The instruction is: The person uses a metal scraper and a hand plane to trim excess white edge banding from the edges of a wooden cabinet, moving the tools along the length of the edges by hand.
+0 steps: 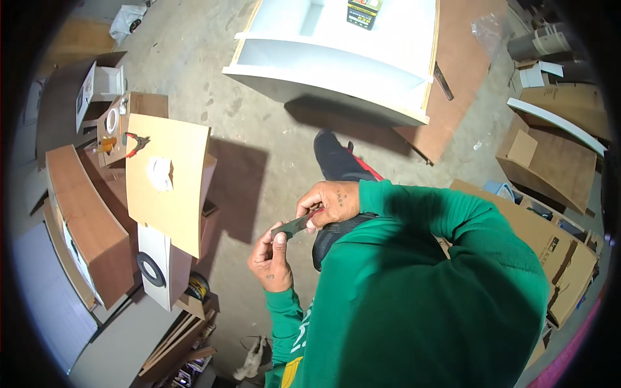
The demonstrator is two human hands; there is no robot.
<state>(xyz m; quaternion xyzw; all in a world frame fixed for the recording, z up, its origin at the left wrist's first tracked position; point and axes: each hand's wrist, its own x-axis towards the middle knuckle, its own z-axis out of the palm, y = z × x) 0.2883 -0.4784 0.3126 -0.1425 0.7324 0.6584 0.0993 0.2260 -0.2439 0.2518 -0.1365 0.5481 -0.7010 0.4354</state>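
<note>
Between my two hands, in front of my green sweatshirt, is a flat, dark grey-green strip [292,226], with something red at its right end. My left hand [272,264] grips the strip's left end, thumb on top and fingers curled beneath. At the other end, the fingers of my right hand [337,202] are pinched together around the red part, which they mostly cover. The kind of tool or piece is hard to make out. Below the hands are my dark trouser leg and a dark shoe [330,152] on the concrete floor.
A large white open cabinet [330,55] lies ahead, with a yellow-black box [363,13] on it. A dark-handled tool [444,81] rests on a brown board [462,71]. At left, a tan panel [168,213] carries red pliers [137,145]. Cardboard boxes [556,258] stand at right.
</note>
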